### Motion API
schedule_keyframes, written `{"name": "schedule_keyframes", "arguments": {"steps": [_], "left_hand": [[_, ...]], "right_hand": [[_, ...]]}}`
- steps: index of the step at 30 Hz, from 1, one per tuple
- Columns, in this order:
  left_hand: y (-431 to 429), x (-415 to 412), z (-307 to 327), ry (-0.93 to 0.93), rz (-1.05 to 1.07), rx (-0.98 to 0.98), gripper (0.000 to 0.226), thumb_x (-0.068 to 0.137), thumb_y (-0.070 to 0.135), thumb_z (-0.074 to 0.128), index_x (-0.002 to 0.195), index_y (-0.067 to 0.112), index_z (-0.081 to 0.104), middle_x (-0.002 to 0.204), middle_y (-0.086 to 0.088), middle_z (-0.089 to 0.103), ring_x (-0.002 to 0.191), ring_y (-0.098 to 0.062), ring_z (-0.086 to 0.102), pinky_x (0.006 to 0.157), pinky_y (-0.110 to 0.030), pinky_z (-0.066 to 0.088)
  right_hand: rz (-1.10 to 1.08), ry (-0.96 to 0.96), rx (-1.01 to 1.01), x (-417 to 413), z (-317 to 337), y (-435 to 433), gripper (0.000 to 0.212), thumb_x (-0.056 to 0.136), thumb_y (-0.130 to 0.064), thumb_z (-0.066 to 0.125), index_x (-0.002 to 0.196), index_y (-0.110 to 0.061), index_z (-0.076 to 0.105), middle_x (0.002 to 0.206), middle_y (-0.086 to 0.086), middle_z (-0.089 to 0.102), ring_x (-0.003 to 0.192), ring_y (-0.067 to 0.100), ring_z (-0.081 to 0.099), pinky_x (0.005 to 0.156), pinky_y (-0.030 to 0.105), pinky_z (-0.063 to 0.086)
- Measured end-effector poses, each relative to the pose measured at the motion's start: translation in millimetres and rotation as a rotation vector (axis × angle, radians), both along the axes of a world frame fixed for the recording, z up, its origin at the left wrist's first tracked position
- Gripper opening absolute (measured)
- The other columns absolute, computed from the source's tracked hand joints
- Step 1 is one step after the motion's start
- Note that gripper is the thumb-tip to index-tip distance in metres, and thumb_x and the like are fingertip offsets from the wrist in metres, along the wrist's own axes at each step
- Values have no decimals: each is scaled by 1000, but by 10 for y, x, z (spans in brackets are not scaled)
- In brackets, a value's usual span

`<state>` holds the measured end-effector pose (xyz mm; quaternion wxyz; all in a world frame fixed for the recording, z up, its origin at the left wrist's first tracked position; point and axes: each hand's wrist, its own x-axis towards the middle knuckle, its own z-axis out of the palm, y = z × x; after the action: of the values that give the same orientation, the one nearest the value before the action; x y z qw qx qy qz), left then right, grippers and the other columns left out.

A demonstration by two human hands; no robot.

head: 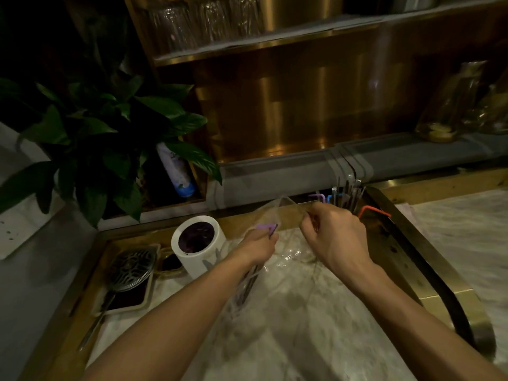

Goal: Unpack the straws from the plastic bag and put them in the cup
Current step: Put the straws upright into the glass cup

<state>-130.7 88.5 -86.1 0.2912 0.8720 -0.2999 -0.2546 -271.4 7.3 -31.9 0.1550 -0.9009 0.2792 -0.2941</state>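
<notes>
A clear plastic bag (272, 215) is stretched between both hands over the marble counter. My left hand (259, 244) grips the bag together with a purple straw (268, 228) whose bent end sticks out above the fingers. My right hand (334, 235) pinches the bag's other edge. More dark straws show inside the bag below my left wrist (247, 287). Behind my right hand stands a holder with several straws (345, 195), purple, blue and dark, with an orange bent straw (372, 210) at its right. The holder's body is hidden by my right hand.
A white cylindrical cup with a dark inside (196, 244) stands left of my left hand. A tray with a metal strainer (130, 266) lies further left. A potted plant (90, 144) fills the left. A brass rail (428, 268) borders the counter on the right.
</notes>
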Motion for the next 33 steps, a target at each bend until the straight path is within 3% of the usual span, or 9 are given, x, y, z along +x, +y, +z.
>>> {"name": "schedule_keyframes", "arguments": {"steps": [3,6,8,12,20,24,28,30,33], "left_hand": [[-17,-125,135,10,-30,-72,33,98,36,43,73,20,58,70,7,59,60,-2,51,50,-11,36],[-25,-210,288,-28,-75,-169,47,97,43,40,60,19,59,73,-2,68,70,-10,61,72,-21,45],[-19,-255,446,65,-145,-289,46,98,39,39,63,17,58,66,-3,65,69,-16,63,79,-31,49],[-59,-323,789,484,-248,-579,31,102,22,36,73,16,46,56,5,45,55,-11,46,65,-29,45],[-358,-376,1378,775,-401,-851,34,102,21,30,71,14,42,53,3,36,48,-10,36,56,-25,39],[-514,-323,1633,782,-454,-912,32,102,21,29,74,14,42,55,2,37,50,-10,37,59,-27,39],[-729,-278,1753,752,-444,-956,32,102,21,29,74,15,43,59,1,34,53,-12,37,61,-28,39],[-848,-249,1768,728,-431,-968,32,102,20,30,74,15,43,60,0,33,53,-13,37,61,-28,38],[-1052,-224,1724,642,-408,-963,32,103,19,31,73,15,42,59,0,35,53,-13,38,60,-26,39]], "right_hand": [[-3,19,3,20,-38,13,21,89,-30,50,81,-14,61,78,6,66,70,31,62,59,38,50],[-24,54,17,1,-88,-29,22,89,-32,50,80,-15,60,78,6,67,72,31,63,58,36,48],[-32,69,9,-38,-126,-65,21,88,-31,50,77,-15,58,76,6,66,70,30,62,57,35,46],[-35,106,-15,-149,-175,-123,19,88,-30,50,77,-17,57,74,2,64,64,26,61,55,35,48],[-19,165,-45,-428,-274,-219,22,85,-27,54,67,-26,41,65,-4,52,60,24,60,43,24,20],[-22,187,-39,-572,-361,-261,24,84,-30,56,66,-28,40,68,-2,61,60,25,61,49,26,28],[-35,190,-45,-691,-373,-254,20,75,-25,66,64,-25,50,59,-4,60,49,20,58,41,19,14],[-49,207,-40,-741,-364,-237,26,69,-21,73,61,-27,49,54,-5,57,41,15,53,46,10,5],[-46,231,-21,-792,-447,-269,17,77,-25,64,66,-27,51,60,-6,58,48,13,53,43,16,16]]}}
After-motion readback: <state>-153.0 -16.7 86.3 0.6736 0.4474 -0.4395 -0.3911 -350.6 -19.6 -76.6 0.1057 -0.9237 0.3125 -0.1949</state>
